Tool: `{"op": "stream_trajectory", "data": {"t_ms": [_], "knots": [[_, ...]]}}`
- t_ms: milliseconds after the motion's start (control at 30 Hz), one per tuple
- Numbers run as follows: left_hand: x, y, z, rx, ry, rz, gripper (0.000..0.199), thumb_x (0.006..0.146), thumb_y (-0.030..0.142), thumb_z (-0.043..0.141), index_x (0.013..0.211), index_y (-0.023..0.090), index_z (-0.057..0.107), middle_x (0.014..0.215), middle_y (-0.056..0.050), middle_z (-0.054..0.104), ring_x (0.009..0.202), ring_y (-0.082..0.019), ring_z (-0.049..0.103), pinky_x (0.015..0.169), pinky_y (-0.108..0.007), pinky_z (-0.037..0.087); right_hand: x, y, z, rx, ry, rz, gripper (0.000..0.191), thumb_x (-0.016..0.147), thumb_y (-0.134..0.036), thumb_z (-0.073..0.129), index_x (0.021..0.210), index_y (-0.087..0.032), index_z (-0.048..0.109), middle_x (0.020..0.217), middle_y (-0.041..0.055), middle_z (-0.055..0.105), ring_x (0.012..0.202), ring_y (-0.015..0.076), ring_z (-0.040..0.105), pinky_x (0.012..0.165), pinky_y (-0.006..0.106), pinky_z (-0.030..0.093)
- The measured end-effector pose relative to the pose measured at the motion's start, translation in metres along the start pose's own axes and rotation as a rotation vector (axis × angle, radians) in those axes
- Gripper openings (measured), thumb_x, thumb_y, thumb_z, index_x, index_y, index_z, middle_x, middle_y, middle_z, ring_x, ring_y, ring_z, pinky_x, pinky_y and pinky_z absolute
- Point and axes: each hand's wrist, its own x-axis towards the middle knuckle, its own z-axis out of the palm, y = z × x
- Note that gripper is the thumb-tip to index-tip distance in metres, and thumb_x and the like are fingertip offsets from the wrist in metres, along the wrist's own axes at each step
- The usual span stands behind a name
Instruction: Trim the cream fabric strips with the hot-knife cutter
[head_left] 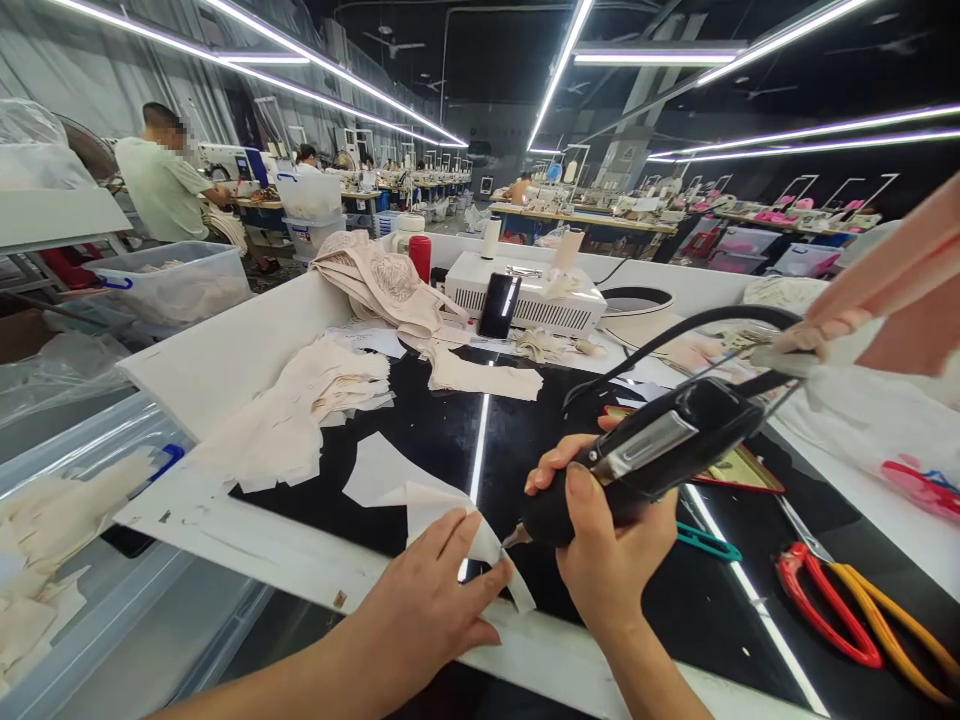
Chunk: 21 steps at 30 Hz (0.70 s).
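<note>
My left hand (439, 590) holds a pale fabric piece (450, 515) against the glossy black work surface (360, 525), fingers spread over its near end. One edge of the piece is turned up in a second layer. My right hand (611, 540) is wrapped round a black corded handheld tool (660, 440) with a silver side plate. Its narrow pointed tip meets the fabric edge close to my left fingertips. Whatever lies under my left palm is hidden.
Stacked pale fabric pieces (300, 405) lie left, with bra cups (375, 275) behind. A phone (499, 305) leans on a white vented box (525, 290). Scissors (829, 605) and a teal-handled tool (709, 541) lie right. The black cord (675, 325) arches overhead. A person (161, 175) sits far left.
</note>
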Motion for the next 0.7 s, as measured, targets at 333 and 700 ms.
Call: {"op": "stream_trajectory", "data": {"t_ms": [333, 700], "knots": [[0.002, -0.003, -0.006, 0.085, 0.055, 0.062, 0.083, 0.068, 0.062, 0.093, 0.134, 0.021, 0.062, 0.131, -0.029, 0.068, 0.123, -0.040, 0.070, 0.096, -0.053, 0.065, 0.004, 0.009, 0.008, 0.038, -0.018, -0.005, 0.028, 0.090, -0.019, 0.075, 0.112, -0.029, 0.061, 0.085, -0.0053, 0.069, 0.061, 0.0117, 0.065, 0.056, 0.027, 0.056], [-0.001, -0.007, -0.007, 0.063, 0.048, 0.068, 0.082, 0.069, 0.057, 0.095, 0.136, 0.022, 0.063, 0.134, -0.028, 0.066, 0.124, -0.042, 0.069, 0.095, -0.054, 0.066, 0.009, 0.017, 0.016, 0.062, -0.030, -0.017, 0.022, 0.089, -0.019, 0.076, 0.103, -0.028, 0.062, 0.083, -0.0065, 0.070, 0.058, 0.0101, 0.063, 0.054, 0.025, 0.056]]}}
